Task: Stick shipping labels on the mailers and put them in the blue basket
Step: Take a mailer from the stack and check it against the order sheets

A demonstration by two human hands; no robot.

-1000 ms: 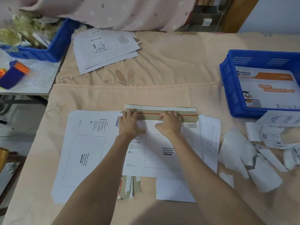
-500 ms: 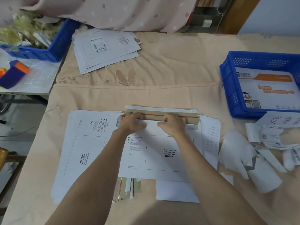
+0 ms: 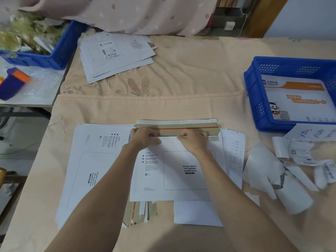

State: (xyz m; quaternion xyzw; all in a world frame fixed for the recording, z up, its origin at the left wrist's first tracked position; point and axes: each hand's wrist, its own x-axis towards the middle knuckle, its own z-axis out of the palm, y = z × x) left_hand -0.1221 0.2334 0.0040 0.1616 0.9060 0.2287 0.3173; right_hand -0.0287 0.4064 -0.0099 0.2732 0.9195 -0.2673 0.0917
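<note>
Pinching the open flap (image 3: 189, 131) of a white mailer (image 3: 174, 171) with curled fingers, the left hand (image 3: 145, 140) and right hand (image 3: 193, 141) likely steady its fold, the blue basket (image 3: 254, 99) beyond the right hand.

A white mailer (image 3: 179, 170) lies flat near the table's front edge, printed face up with an empty waybill box. Its brown flap (image 3: 187, 130), crossed by a red strip, stands open along the far edge. More blank mailers (image 3: 94, 168) lie just left of it. Loose shipping labels (image 3: 300, 151) curl to its right. Beyond those sits the blue basket (image 3: 254, 99), holding an orange-printed mailer (image 3: 298, 99).
</note>
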